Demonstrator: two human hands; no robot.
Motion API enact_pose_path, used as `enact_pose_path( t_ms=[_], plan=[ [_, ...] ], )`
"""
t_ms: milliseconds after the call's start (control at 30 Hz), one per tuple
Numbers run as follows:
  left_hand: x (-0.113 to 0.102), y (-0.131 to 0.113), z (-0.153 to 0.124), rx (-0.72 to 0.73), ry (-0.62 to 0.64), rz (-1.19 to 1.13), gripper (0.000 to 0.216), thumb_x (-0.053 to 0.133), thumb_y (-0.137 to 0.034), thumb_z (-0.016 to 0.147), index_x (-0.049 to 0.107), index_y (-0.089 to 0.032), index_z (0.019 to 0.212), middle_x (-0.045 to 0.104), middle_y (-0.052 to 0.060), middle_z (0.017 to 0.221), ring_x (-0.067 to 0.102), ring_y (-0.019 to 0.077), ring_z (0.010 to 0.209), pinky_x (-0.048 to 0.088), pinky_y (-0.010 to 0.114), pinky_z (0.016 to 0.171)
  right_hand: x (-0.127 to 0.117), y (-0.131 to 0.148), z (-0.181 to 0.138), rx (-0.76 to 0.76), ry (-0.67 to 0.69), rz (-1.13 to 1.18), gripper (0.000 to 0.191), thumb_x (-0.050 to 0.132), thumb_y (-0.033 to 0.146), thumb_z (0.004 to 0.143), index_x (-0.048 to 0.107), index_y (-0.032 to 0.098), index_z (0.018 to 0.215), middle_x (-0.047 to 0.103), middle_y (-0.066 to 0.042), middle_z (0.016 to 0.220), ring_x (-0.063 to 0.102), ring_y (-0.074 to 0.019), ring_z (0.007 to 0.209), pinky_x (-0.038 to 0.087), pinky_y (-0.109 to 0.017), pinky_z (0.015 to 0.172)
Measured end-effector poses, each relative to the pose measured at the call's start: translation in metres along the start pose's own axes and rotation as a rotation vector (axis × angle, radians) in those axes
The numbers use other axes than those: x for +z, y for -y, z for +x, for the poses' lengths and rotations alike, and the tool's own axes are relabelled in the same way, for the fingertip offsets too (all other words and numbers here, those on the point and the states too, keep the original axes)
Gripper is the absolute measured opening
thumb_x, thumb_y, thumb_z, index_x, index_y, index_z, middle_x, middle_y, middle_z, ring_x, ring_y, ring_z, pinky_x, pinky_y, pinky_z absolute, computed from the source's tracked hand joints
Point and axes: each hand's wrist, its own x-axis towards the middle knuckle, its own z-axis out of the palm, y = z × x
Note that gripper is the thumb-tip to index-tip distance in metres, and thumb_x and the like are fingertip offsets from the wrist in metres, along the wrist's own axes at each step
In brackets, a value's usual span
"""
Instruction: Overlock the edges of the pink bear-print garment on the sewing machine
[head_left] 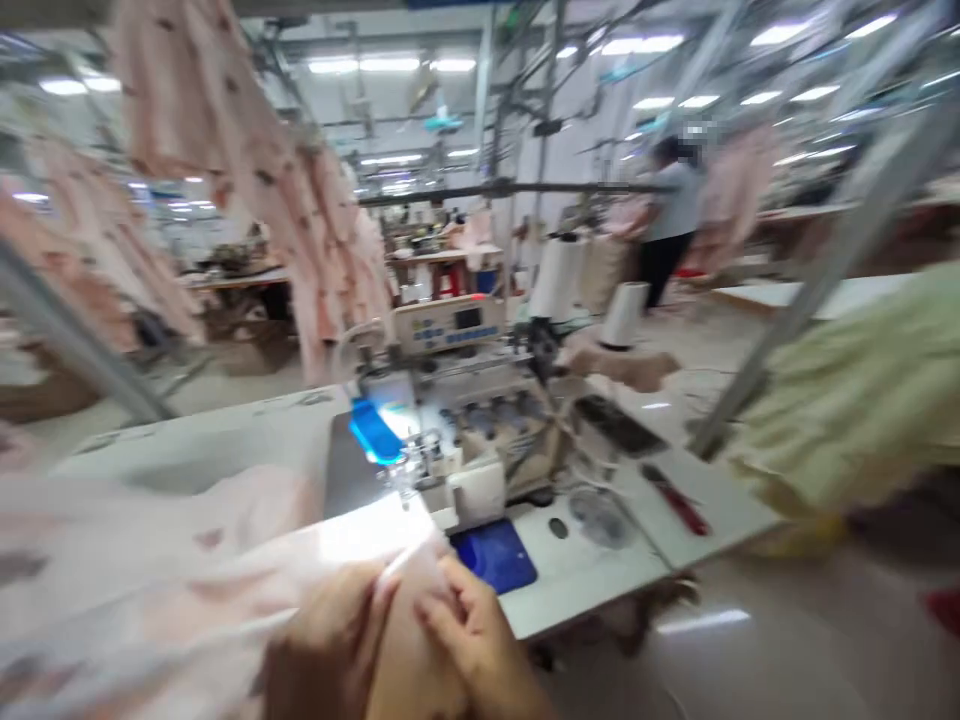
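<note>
Both hands were at the near edge of the sewing table, bunched on the pink printed fabric. Left hand was closed over a fold of the fabric; right hand had fingers curled, pinching the same fold, the two hands touching or nearly so. Fabric spread left across the table and ran up to the needle area under the blue guard of the sewing machine. Frame was motion-blurred, so fine finger contact couldn't be resolved. Free room: bare table top to the left rear of the machine, and a strip of table right of it, partly taken by a dark flat object and a red-handled tool, both lying flat and apart from the hands. A blue pad sat just beside the right hand, at the front of the machine base. Table's right edge dropped to a glossy floor. Two white thread cones stood upright behind the machine, near the control panel. Pale green fabric piled at the right, just beyond the table corner, with a slanted metal post in front of it. More pink garments hung overhead at left. A person stood well back in the room among other work tables, under ceiling strip lights. No containers could be made out.
</note>
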Motion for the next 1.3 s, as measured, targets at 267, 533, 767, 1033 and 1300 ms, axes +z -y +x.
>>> enact_pose_path(
  t_ms=[267,533,767,1033,1300],
  plan=[
    [-0.002,0.005,0.043,-0.236,0.247,0.222,0.023,0.05,-0.024,0.09,0.049,-0.019,0.068,0.055,-0.002,0.061,0.055,0.0143,0.055,0.027,0.026,0.051,-0.008,0.023,0.023,-0.023,-0.139,-0.184,0.04,0.05,0.056,0.082,0.054,0.016,0.086,0.055,0.0,0.06,0.048,-0.0157,0.056,0.034,-0.022,0.05],
    [-0.009,0.015,0.062,-0.427,0.682,0.099,0.02,0.045,-0.024,0.092,0.043,-0.02,0.072,0.057,-0.002,0.071,0.053,0.0143,0.064,0.03,0.027,0.059,-0.006,0.024,0.023,0.142,-0.068,0.015,0.04,0.051,0.052,0.082,0.036,0.021,0.101,0.052,0.005,0.054,0.038,-0.011,0.045,0.025,-0.019,0.044],
    [0.002,0.018,0.05,-0.135,0.501,0.232,0.02,0.04,-0.022,0.093,0.046,-0.021,0.074,0.057,-0.001,0.066,0.054,0.0156,0.057,0.027,0.029,0.052,-0.018,0.022,0.023,0.017,-0.033,-0.172,0.042,0.046,0.048,0.086,0.061,0.013,0.103,0.038,0.004,0.055,0.029,-0.0102,0.048,0.018,-0.022,0.044],
    [0.007,0.03,0.06,-0.025,0.375,0.274,0.017,0.048,-0.029,0.09,0.056,-0.017,0.08,0.063,0.004,0.075,0.059,0.0203,0.067,0.036,0.029,0.057,-0.01,0.026,0.034,0.016,-0.117,-0.133,0.047,0.047,0.043,0.082,0.046,0.011,0.116,0.053,0.002,0.052,0.041,-0.0129,0.046,0.029,-0.022,0.043],
    [0.012,-0.018,-0.015,0.236,-0.043,-0.12,0.023,0.05,-0.007,0.081,0.06,-0.013,0.1,0.065,0.006,0.086,0.058,0.0176,0.085,0.043,0.035,0.085,-0.01,0.001,-0.004,-0.203,-0.39,-0.249,0.025,0.051,0.028,0.079,0.057,0.021,0.103,0.061,-0.005,0.098,0.06,-0.0194,0.089,0.049,-0.029,0.08]
  ],
)
